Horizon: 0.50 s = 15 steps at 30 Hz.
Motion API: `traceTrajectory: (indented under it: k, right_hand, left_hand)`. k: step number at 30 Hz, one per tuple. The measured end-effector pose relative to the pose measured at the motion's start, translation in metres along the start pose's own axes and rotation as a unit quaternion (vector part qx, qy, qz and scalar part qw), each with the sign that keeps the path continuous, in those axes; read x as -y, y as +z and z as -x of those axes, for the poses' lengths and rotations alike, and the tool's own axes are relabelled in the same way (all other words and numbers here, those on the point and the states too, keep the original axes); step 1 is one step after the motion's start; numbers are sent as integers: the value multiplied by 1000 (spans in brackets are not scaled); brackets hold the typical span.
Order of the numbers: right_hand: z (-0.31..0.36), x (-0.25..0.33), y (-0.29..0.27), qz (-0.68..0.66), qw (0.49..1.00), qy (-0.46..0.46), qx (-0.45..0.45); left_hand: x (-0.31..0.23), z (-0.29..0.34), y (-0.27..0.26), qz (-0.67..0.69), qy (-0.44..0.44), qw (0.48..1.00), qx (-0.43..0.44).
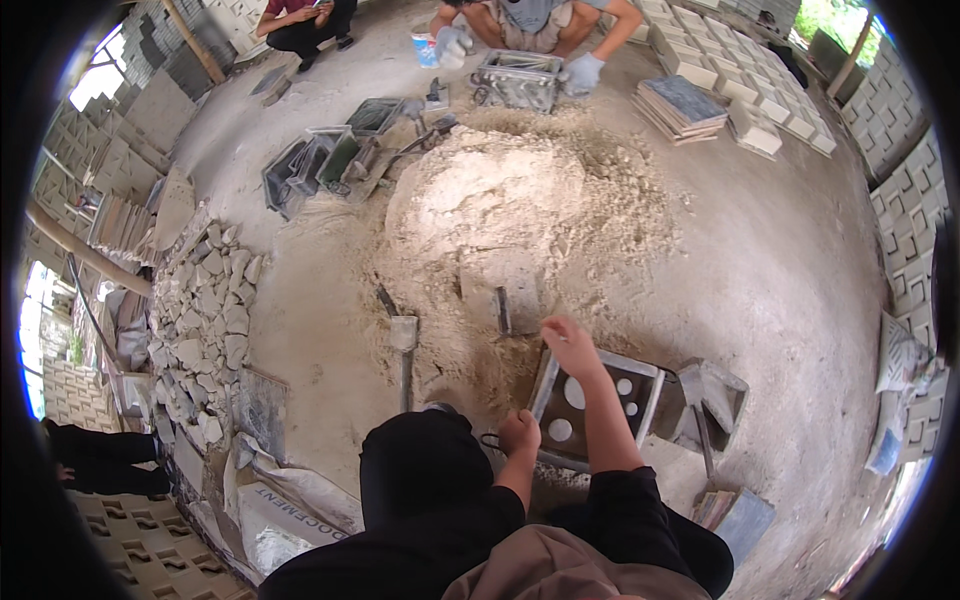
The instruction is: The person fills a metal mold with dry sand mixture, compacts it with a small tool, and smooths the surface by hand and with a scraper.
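Observation:
A square metal mould (650, 405) lies on the ground before my knees, its dark inside set with several pale round discs (574, 393). Closed beside its left side is my left hand (519, 432), next to a dark wire loop (489, 440); what it grips is hidden. My right hand (570, 346) reaches over the mould to its far left corner, fingers curled together, and I cannot make out anything in them. Just beyond, a flat tool with an upright dark grip (503, 310) rests on the pale powder heap (490, 190).
A long-handled tool (404, 335) lies left of the mould; a metal box (735, 385) stands right. Broken stone (205, 310) is piled at left. Across the heap, a person's gloved hands (580, 75) flank another mould (518, 85). Pale blocks (740, 65) stand in rows at far right.

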State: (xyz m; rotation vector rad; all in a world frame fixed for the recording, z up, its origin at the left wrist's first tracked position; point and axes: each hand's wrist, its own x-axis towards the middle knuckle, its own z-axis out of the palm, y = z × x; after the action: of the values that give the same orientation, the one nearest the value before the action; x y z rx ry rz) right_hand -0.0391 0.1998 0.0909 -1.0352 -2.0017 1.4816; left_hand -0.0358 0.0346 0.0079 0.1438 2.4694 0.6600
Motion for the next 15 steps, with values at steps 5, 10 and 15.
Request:
traceTrajectory:
  k: [5, 10, 15]
  right_hand:
    - [-72, -70, 91, 230, 969, 40, -83]
    - [-83, -78, 122, 112, 980, 158, -40]
    - [-92, -79, 116, 205, 972, 111, -22]
  left_hand:
    - [1, 0, 14, -19, 26, 998, 53]
    - [4, -9, -2, 1, 5, 994, 111]
    - [0, -9, -5, 27, 6, 992, 125]
